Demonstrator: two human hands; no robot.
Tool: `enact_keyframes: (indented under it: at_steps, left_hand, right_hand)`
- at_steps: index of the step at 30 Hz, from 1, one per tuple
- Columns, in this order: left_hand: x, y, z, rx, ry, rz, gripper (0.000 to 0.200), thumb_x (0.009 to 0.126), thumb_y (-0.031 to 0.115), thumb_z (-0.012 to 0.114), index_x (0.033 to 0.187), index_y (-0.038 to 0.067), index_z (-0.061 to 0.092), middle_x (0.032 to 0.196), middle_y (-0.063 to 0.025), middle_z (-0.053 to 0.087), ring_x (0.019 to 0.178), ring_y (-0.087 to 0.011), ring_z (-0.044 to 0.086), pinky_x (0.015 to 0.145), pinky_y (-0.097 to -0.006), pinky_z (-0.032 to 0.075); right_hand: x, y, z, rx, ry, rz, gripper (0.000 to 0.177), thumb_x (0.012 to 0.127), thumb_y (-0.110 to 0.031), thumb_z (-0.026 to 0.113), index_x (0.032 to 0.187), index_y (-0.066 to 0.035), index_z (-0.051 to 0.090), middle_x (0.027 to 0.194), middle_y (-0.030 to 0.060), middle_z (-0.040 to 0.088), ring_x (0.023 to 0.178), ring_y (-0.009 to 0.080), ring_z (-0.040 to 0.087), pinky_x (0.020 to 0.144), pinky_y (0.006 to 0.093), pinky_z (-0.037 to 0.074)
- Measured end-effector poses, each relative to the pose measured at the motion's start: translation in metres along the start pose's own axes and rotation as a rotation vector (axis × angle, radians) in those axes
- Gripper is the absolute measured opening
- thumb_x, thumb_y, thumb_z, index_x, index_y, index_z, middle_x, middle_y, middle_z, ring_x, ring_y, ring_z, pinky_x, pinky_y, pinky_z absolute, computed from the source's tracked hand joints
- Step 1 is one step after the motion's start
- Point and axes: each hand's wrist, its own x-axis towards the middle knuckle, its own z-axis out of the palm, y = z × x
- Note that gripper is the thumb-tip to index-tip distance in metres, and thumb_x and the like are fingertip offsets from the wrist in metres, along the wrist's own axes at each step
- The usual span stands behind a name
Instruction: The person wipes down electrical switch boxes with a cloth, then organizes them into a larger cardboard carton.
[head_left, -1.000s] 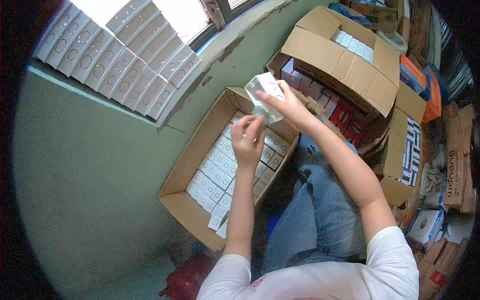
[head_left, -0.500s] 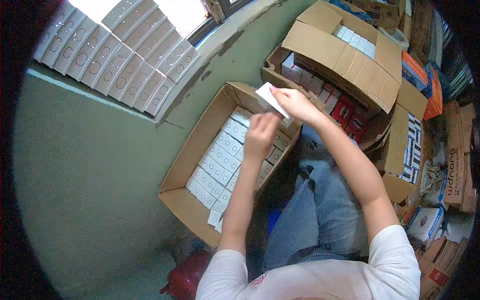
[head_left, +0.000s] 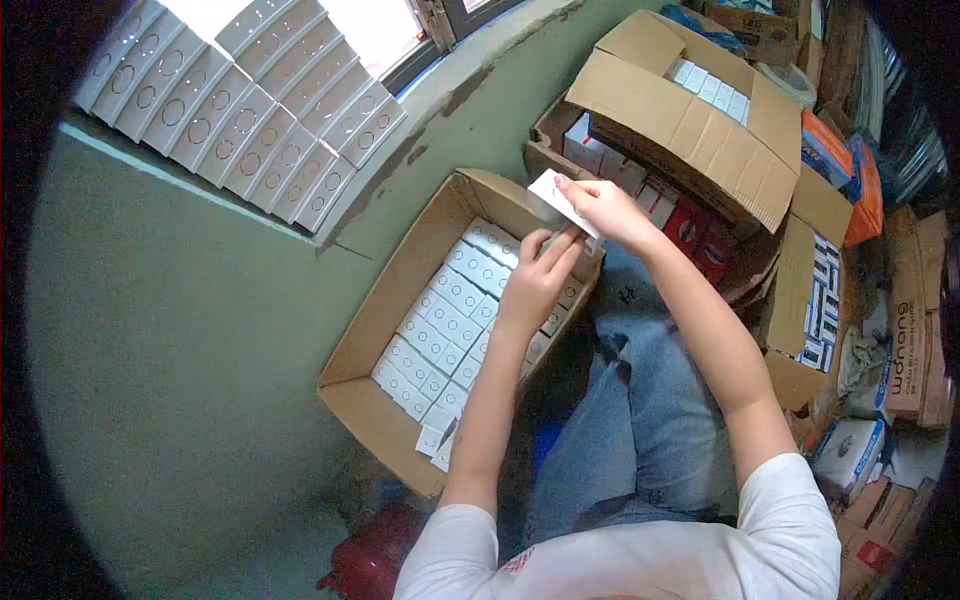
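Observation:
My right hand (head_left: 608,212) grips a slim white box (head_left: 562,196) by its side, thumb on top, above the far right corner of an open carton. Just below it, my left hand (head_left: 538,276) has its fingers spread, the fingertips right at the box's lower end. Under both hands is the cardboard carton (head_left: 352,350), packed with rows of small white boxes (head_left: 450,325) that have ring marks on their faces. At the carton's near end a few of these boxes sit askew. My left forearm hides part of the rows.
White ring-marked panels (head_left: 225,125) stand in overlapping rows on the window ledge at upper left. Open cartons (head_left: 690,125) holding white and red boxes crowd the right side. A red object (head_left: 375,550) lies at the lower left, beside the green wall (head_left: 200,330).
My left hand has shifted slightly right and its fingers have spread. The white box in my right hand has moved a little right and down.

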Motion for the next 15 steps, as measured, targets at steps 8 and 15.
enact_keyframes:
  at_steps: [8, 15]
  left_hand:
    - [-0.004, -0.010, 0.001, 0.010, 0.069, -0.133, 0.041, 0.074, -0.006, 0.059, 0.114, 0.001, 0.062, 0.117, -0.0135, 0.064, 0.106, -0.0346, 0.057, 0.091, -0.0417, 0.050]
    - [-0.007, -0.002, 0.016, -0.538, 0.122, -0.307, 0.031, 0.072, -0.001, 0.066, 0.102, -0.001, 0.062, 0.099, -0.0169, 0.065, 0.092, -0.0340, 0.060, 0.082, -0.0378, 0.049]
  right_hand:
    - [0.005, 0.014, 0.016, -0.095, 0.058, 0.014, 0.057, 0.091, -0.060, 0.050, 0.109, -0.010, 0.073, 0.096, 0.0135, 0.072, 0.087, 0.0247, 0.069, 0.081, 0.0354, 0.051]
    - [-0.006, -0.001, 0.021, -0.227, 0.241, -0.072, 0.054, 0.090, -0.059, 0.049, 0.115, -0.016, 0.070, 0.104, 0.0195, 0.070, 0.100, 0.0373, 0.066, 0.087, 0.0403, 0.052]
